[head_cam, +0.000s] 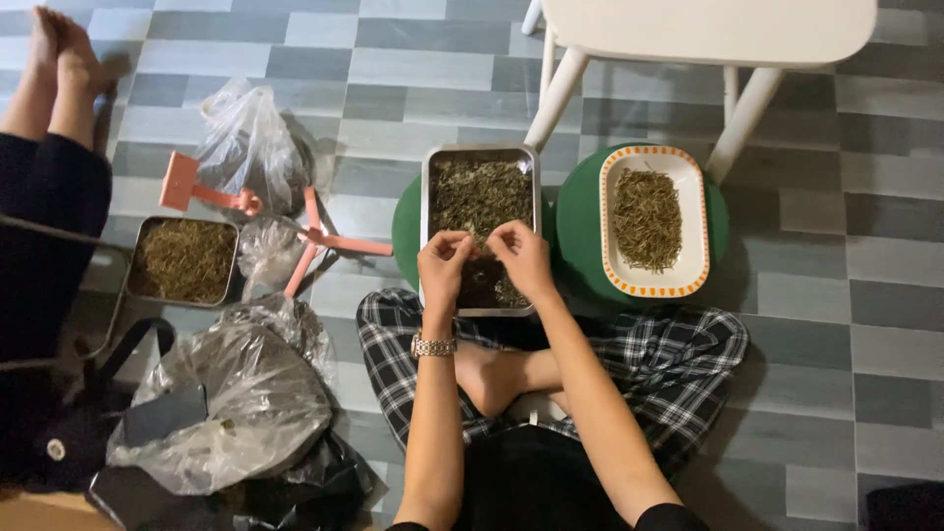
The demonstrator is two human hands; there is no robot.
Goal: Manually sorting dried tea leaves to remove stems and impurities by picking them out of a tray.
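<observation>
So the metal tray (480,197) beyond the fingers is mostly full of unsorted dried green stems, bare only at its near end, while the orange-rimmed dish (688,280), off right of the fingers, holds a smaller pile, so I'd guess plenty's left. Left hand (442,265) and right hand (521,258) meet over the tray, fingertips pressed together pinching a stem (479,239).

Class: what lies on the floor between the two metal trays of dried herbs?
In the head view, a pink scoop and a small clear plastic bag lie between the left tray and centre tray.
</observation>
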